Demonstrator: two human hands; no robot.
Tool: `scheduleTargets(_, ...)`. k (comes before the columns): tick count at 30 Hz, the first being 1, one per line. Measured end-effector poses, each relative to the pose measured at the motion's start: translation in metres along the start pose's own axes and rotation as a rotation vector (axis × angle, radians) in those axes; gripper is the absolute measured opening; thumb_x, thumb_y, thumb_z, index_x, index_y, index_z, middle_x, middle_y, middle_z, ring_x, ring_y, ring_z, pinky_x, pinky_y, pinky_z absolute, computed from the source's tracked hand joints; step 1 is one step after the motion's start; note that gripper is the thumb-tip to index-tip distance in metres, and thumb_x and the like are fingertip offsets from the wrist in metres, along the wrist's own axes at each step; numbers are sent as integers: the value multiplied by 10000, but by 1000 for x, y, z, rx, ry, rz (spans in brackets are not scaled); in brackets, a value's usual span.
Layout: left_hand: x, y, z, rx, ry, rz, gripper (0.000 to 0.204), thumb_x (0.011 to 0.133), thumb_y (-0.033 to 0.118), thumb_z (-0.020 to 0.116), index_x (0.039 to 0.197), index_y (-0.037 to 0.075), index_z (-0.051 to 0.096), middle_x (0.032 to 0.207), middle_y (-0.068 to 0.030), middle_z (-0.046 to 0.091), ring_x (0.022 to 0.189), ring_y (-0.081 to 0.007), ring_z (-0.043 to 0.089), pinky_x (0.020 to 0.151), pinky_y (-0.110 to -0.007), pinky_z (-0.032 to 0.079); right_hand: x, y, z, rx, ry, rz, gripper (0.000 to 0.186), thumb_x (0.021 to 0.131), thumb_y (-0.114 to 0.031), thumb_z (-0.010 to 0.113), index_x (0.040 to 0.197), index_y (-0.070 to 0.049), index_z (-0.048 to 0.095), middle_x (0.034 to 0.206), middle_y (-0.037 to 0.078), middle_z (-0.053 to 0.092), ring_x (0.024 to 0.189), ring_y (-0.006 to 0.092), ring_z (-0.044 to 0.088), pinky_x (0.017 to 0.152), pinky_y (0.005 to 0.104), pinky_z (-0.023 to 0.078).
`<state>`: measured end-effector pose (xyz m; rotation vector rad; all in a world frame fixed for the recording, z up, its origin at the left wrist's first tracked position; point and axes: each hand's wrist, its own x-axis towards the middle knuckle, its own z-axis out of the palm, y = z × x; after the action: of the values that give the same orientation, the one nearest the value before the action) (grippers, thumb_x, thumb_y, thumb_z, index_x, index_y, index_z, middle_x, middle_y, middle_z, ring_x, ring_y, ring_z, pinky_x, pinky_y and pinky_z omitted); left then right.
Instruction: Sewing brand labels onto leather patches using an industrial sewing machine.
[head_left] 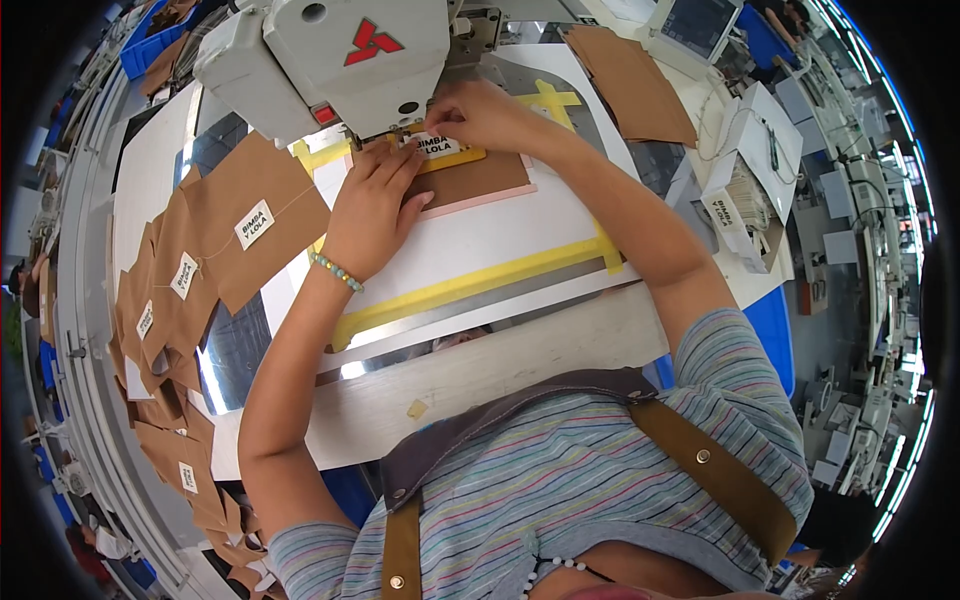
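A panel [470,182] lies partly under the sewing machine [330,75], labelled pieces [220,252] to its left, a stack [635,88] and box [748,215] right.

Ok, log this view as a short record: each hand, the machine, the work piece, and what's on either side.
left hand: palm down, fingers extended, fingertips left of the white label
right hand: fingers bent together beside the label; whether they pinch anything is unclear
machine: white sewing machine head beyond the hands
work piece: brown piece, yellow strip along the label's near edge
left side: overlapping brown pieces bearing white labels
right side: brown stack, open white box
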<state>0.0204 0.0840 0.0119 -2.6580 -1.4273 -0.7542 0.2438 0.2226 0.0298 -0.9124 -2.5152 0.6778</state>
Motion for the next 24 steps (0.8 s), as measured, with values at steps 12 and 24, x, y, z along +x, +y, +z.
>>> scheduleTargets(12, -3, -14, 10, -59, -17, -13, 487, 942, 170, 789, 1383, 4, 667, 1522, -129, 623, 1459, -378, 498, 1231, -470, 431, -58, 7, 2, -510, 126, -308, 294, 945, -60, 662, 1211, -85, 784, 1346, 86, 696, 1193, 305, 665, 998, 411, 575)
scheduleTargets(24, -5, -10, -4, -81, -11, -24, 435, 942, 118, 774, 1347, 1, 663, 1467, -157, 648, 1429, -385, 537, 1199, -474, 456, -46, -4, 21, -409, 83, -420, 328, 958, -41, 633, 1262, -78, 747, 1352, 67, 717, 1263, 283, 651, 1113, 433, 533)
